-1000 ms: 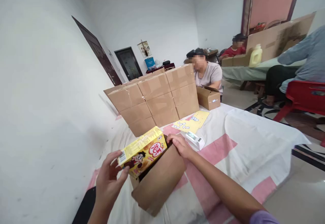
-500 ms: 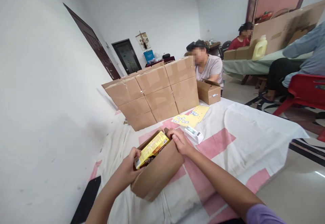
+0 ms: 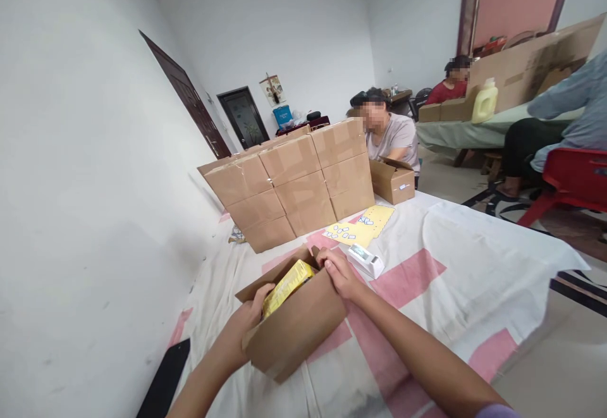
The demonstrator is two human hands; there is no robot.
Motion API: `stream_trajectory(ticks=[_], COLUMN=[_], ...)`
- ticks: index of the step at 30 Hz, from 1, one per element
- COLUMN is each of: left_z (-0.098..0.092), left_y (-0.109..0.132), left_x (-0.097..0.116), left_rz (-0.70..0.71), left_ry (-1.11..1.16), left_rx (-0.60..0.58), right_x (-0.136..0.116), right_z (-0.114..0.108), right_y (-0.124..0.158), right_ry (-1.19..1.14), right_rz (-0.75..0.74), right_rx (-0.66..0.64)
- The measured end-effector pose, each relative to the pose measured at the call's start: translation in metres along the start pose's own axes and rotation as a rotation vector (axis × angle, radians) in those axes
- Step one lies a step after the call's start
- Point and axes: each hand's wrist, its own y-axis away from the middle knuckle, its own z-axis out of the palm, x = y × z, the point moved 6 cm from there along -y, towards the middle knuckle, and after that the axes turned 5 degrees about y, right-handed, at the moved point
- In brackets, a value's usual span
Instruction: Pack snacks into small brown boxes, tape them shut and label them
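Note:
An open brown cardboard box [image 3: 296,329] sits on the cloth-covered table in front of me. A yellow printed carton [image 3: 288,284] lies nearly all the way down inside it. My left hand [image 3: 247,320] curls over the box's near left rim with its fingers on the carton's end. At the far right corner of the box, my right hand [image 3: 337,270] grips the rim and flap, fingers closed over the cardboard.
A white handheld device [image 3: 365,260] and yellow label sheets [image 3: 361,227] lie just beyond the box. Stacked sealed cartons [image 3: 294,181] stand behind them. A person sits at another open box [image 3: 392,181]. The wall is close on the left; a red chair [image 3: 566,181] is on the right.
My left hand has lowered the yellow carton from above the box down into it. My right hand has stayed on the box's far corner.

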Motion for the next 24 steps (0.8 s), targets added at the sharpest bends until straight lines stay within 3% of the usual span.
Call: stream_trajectory(ticks=[4, 14, 19, 24], left_z=[0.001, -0.019, -0.011, -0.007], left_y=[0.001, 0.005, 0.008, 0.013], left_x=[-0.001, 0.003, 0.002, 0.015], left_rz=[0.107, 0.162, 0.018, 0.081], left_ry=[0.041, 0.05, 0.102, 0.076], left_rx=[0.064, 0.092, -0.027, -0.043], right_x=[-0.002, 0.001, -0.003, -0.008], right_z=[-0.002, -0.007, -0.003, -0.001], right_y=[0.0, -0.001, 0.0, 0.001], right_ry=[0.047, 0.06, 0.064, 0.035], right_rz=[-0.01, 0.017, -0.012, -0.047], right_rx=[-0.016, -0.033, -0.057, -0.071])
